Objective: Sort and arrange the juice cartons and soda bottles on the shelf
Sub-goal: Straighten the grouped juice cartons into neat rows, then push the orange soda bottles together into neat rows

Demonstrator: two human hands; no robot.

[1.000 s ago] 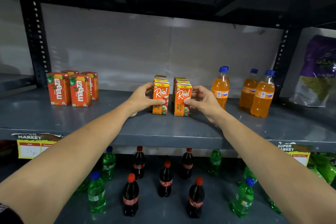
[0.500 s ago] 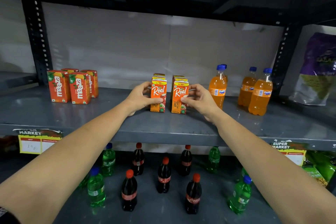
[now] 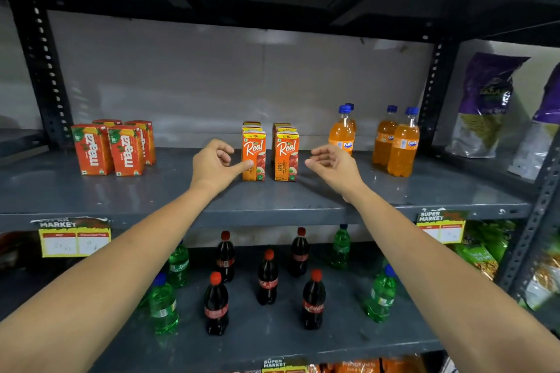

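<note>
Head camera looked down on a grey shelf (image 3: pixel 151 191) where two rows of orange juice cartons (image 3: pixel 254 156) stood side by side, between the two hands. Left hand (image 3: pixel 212 168) sat just left of the front left carton, fingers loosely curled and holding nothing, its thumb tip touching or nearly touching that carton's face; I could not tell which. Right hand (image 3: pixel 333 166) hovered just right of the other row, fingers spread and slightly bent, apart from the carton. Red mango cartons (image 3: pixel 109 148) stood well left of the left fingers, orange soda bottles (image 3: pixel 397 145) right of the right fingers.
</note>
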